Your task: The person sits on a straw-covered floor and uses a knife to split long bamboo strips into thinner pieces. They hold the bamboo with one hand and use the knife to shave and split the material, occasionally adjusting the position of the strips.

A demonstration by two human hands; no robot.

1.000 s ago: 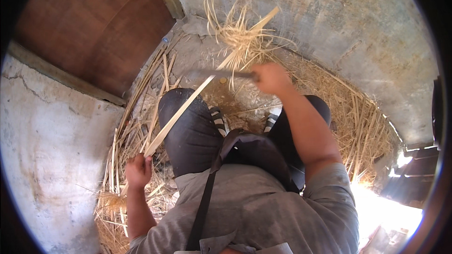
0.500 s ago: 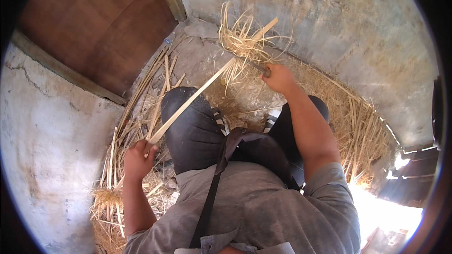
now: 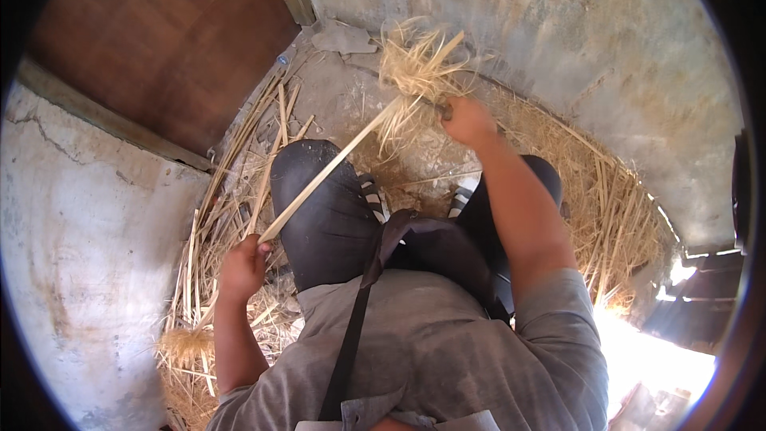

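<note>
My left hand is closed around the lower end of a long, pale bamboo strip. The strip slants up and to the right past my left knee. Its far part runs into a tangle of thin, curly shavings, and a flat end sticks out beyond them. On the right, my right hand is wrapped round the handle of a knife. Only a short dark part of the knife shows beside my fist. Shavings hide its blade and the spot where it meets the strip.
Long bamboo strips lie along the left wall, with a clump of shavings nearer me. More strips and shavings heap up at the right under a stained wall. A brown door panel stands at the far left.
My right hand has shifted slightly up and left with the knife. My left hand has moved a little up and right, its thumb now closed down on the strip.
</note>
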